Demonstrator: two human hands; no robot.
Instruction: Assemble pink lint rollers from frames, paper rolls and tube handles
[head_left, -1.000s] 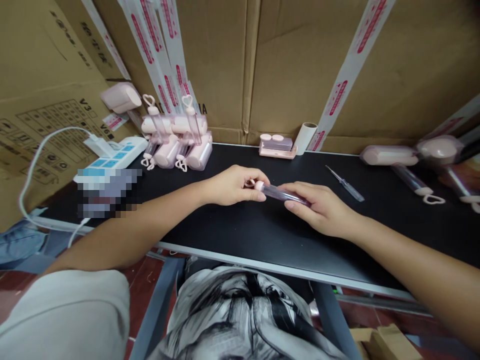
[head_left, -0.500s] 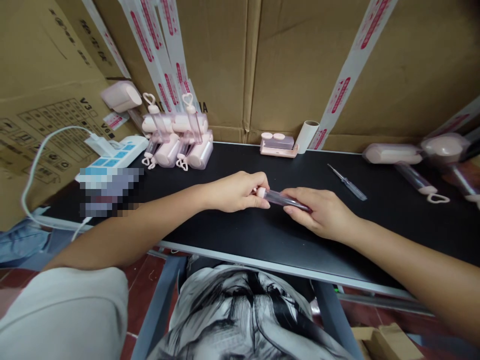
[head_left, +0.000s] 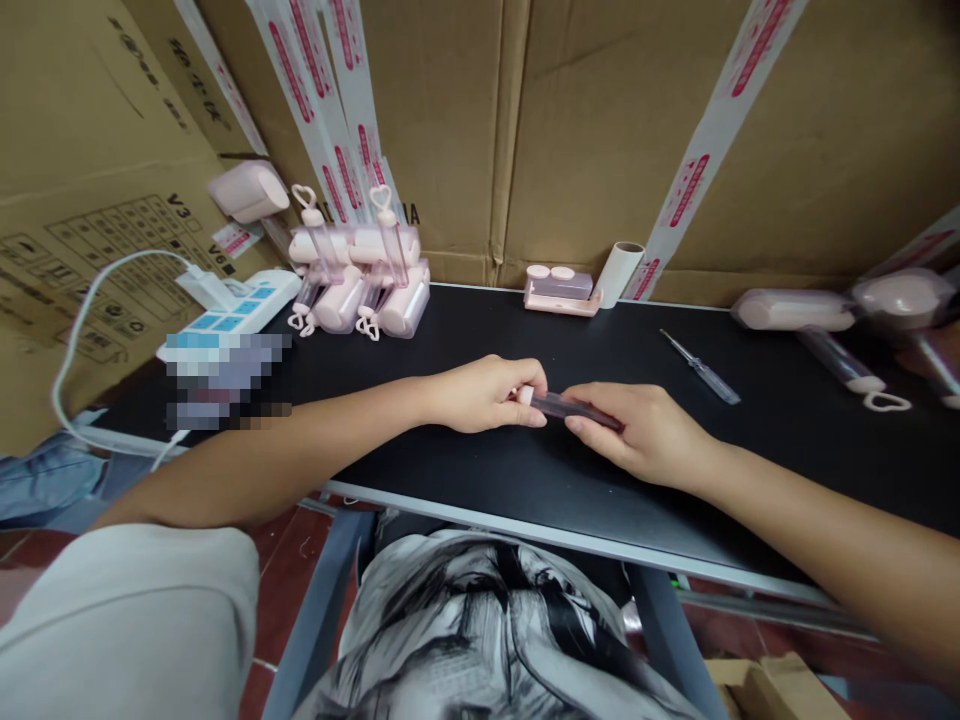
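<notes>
Over the middle of the black table [head_left: 480,500], a clear tube handle [head_left: 556,406] with a pink end cap is held between both hands. My left hand [head_left: 495,393] pinches the pink cap at the tube's left end between thumb and fingers. The right end of the tube lies in my right hand [head_left: 637,428], whose fingers and thumb are closed round it. Part of the tube is hidden by the right fingers. A screwdriver [head_left: 701,368] with a clear handle lies on the table to the right of the hands.
Several pink lint rollers [head_left: 337,300] are stacked at the back left, near a power strip [head_left: 225,318]. A pink case part [head_left: 559,288] and a white roll [head_left: 620,275] stand at the back. More rollers [head_left: 795,310] lie at right. Cardboard [head_left: 435,130] rises behind.
The view has shifted slightly. Both hands keep their hold on the tube, and the left hand's grip at the cap has turned a little.
</notes>
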